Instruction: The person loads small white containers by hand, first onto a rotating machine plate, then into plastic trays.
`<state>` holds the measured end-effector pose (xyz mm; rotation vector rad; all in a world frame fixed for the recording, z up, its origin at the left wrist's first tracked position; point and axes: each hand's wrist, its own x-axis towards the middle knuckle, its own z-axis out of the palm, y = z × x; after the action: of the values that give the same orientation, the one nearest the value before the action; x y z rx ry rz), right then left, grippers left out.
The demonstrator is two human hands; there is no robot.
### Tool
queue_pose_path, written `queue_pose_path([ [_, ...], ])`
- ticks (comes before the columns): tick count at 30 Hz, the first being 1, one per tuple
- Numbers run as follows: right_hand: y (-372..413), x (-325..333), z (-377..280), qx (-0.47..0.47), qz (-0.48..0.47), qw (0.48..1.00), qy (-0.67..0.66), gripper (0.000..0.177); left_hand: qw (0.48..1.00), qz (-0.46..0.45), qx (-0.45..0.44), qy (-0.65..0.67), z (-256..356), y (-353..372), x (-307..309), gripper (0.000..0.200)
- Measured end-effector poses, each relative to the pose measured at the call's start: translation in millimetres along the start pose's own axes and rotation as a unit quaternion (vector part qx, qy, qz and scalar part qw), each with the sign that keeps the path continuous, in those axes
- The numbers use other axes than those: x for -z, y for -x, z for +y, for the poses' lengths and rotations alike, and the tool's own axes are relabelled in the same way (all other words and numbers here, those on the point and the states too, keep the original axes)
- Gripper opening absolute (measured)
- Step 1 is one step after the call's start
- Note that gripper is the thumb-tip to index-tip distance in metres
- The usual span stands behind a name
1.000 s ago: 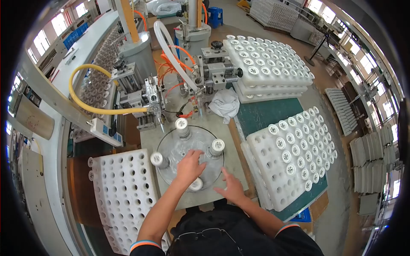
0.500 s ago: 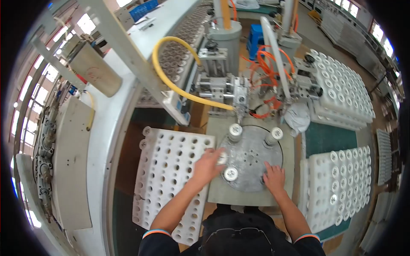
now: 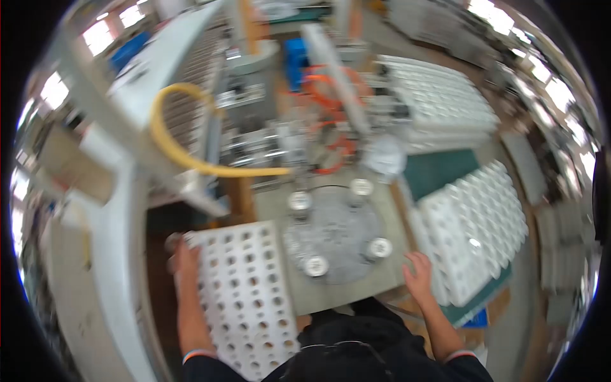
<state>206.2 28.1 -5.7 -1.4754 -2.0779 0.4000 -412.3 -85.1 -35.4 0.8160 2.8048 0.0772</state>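
Note:
A round metal turntable bears several white-topped cylindrical parts; one part stands near its front edge and another at its right. My left hand is at the far-left back corner of the white perforated tray, by the white round parts there; its fingers are blurred, and what they hold cannot be made out. Right of the turntable, my right hand hovers with fingers apart and nothing in them, between the turntable and the filled tray.
Behind the turntable stands a metal machine with a yellow hose and orange tubes. A slanting metal post rises at the left. Stacked trays of white parts lie at the back right.
My left hand has moved left from the turntable to the perforated tray's far corner. My right hand has drawn away from the turntable to the right. The view has shifted, and a part now shows at the turntable's right.

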Motion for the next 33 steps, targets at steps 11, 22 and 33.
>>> queue_pose_path([
  [11, -43.0, 138.0, 109.4, -0.108, 0.178, 0.946, 0.249, 0.042, 0.882, 0.286, -0.337, 0.164, 58.7, 90.9, -28.8, 0.059],
  [22, -60.2, 131.2, 137.1, -0.163, 0.060, 0.965, 0.195, 0.056, 0.790, -0.161, -0.585, 0.089, 363.2, 286.7, -75.1, 0.067],
  [33, -60.6, -14.7, 2.4, -0.001, -0.146, 0.984, -0.098, 0.058, 0.844, -0.155, -0.486, 0.168, 303.5, 272.9, -30.9, 0.029],
])
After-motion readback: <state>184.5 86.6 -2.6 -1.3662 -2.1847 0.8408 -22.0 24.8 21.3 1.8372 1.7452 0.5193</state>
